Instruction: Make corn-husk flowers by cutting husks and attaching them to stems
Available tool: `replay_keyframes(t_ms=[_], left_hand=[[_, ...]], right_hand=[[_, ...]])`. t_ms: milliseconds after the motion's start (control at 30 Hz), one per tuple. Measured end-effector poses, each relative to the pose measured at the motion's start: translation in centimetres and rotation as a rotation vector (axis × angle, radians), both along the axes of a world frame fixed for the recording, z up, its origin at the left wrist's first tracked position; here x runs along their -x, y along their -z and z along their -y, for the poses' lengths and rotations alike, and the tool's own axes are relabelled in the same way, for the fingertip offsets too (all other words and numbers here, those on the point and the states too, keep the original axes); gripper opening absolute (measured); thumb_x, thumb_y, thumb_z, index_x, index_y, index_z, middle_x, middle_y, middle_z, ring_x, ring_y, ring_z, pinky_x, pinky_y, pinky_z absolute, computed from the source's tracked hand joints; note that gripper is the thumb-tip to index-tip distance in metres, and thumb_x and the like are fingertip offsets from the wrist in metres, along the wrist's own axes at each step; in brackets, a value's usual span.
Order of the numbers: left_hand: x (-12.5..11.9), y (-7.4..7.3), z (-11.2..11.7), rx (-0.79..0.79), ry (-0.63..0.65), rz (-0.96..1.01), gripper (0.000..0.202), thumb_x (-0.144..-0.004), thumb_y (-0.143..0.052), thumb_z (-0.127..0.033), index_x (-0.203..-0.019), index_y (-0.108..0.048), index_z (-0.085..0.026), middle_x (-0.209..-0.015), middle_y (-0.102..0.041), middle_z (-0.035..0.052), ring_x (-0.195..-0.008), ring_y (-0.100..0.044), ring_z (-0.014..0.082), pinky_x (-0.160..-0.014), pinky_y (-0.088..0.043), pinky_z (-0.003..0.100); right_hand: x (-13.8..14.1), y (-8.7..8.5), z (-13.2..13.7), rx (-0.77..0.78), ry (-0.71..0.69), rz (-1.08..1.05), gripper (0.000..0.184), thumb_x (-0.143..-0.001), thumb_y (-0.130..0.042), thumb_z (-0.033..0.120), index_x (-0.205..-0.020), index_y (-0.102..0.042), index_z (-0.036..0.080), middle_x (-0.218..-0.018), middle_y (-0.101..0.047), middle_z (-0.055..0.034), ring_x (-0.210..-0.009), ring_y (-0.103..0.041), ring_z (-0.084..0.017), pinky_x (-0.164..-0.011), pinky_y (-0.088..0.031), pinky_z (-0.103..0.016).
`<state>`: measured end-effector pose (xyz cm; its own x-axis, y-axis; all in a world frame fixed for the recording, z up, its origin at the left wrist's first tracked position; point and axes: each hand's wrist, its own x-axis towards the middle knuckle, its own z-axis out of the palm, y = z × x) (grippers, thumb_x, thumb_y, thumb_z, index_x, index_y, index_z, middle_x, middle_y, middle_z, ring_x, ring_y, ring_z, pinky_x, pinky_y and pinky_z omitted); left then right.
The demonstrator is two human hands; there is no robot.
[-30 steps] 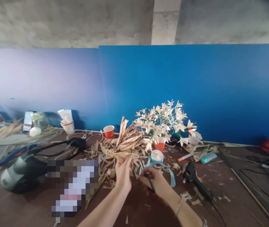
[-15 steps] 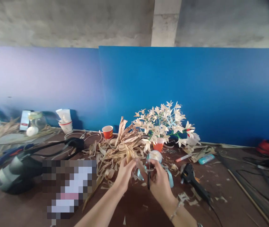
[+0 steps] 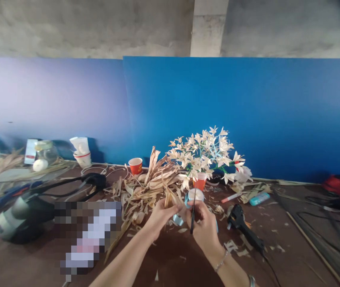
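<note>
R arm: thin silvery bracelet; 2nd band higher up

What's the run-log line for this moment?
left hand: holding dry husk | right hand: holding scissors | nearby: white flowers above red cup, black glue gun

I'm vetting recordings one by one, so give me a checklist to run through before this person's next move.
1. Left hand holding the dried husk: ok.
2. Right hand gripping the scissors: ok, held by the dark handles.
3. Scissor blades open: cannot tell, seen nearly edge-on.
4. Blade tips clear of the orange cup: cannot tell, they overlap in view.
5. Glue gun out of both hands: ok, lying on the table.
6. Glue gun switched off: cannot tell.
</note>
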<state>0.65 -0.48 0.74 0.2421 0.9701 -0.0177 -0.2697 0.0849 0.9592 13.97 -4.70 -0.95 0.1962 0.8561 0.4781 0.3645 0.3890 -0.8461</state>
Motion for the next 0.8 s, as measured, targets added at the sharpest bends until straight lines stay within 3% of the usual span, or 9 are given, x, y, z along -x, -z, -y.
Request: replay_keyframes(t_ms=[233, 367, 633, 800], left_hand=[[-0.2, -0.3, -0.1, 0.013, -0.029, -0.002, 0.025, -0.053, -0.075, -0.030, -0.066, -0.065, -0.012, -0.059, -0.064, 0.0036, -0.050, -0.056, 0.0130, -0.051, -0.042, 0.022], [0.0, -0.4, -0.4, -0.011, -0.144, 0.057, 0.025, -0.053, -0.075, -0.030, -0.064, -0.062, -0.012, -0.057, -0.062, 0.0023, -0.050, -0.056, 0.0135, -0.051, -0.042, 0.022], [1.8, -0.1, -2.6, -0.084, -0.521, 0.264, 0.031, -0.052, -0.076, -0.032, -0.056, -0.051, -0.015, -0.043, -0.042, -0.0086, -0.037, -0.035, 0.0038, -0.038, -0.024, 0.017], [1.8, -0.3, -2.5, -0.084, -0.497, 0.279, 0.033, -0.053, -0.076, -0.032, -0.057, -0.047, -0.015, -0.043, -0.040, -0.0092, -0.037, -0.033, 0.0031, -0.039, -0.023, 0.018]], right_hand=[[0.3, 0.2, -0.1, 0.000, -0.030, -0.035, 0.011, -0.074, -0.056, 0.025, -0.081, -0.051, 0.019, -0.068, -0.056, -0.0007, -0.061, -0.052, -0.014, -0.058, -0.041, -0.023], [0.1, 0.0, -0.1, 0.044, -0.073, -0.008, 0.013, -0.075, -0.055, 0.029, -0.082, -0.052, 0.019, -0.066, -0.055, -0.0005, -0.059, -0.050, -0.014, -0.057, -0.041, -0.023], [0.5, 0.4, -0.1, 0.299, -0.346, 0.042, 0.018, -0.071, -0.061, 0.033, -0.076, -0.054, 0.017, -0.055, -0.045, 0.0042, -0.049, -0.042, -0.009, -0.046, -0.033, -0.020], [0.8, 0.5, -0.2, 0.544, -0.530, -0.127, 0.035, -0.064, -0.066, 0.046, -0.075, -0.053, 0.016, -0.048, -0.046, 0.0058, -0.040, -0.044, -0.008, -0.038, -0.035, -0.019]])
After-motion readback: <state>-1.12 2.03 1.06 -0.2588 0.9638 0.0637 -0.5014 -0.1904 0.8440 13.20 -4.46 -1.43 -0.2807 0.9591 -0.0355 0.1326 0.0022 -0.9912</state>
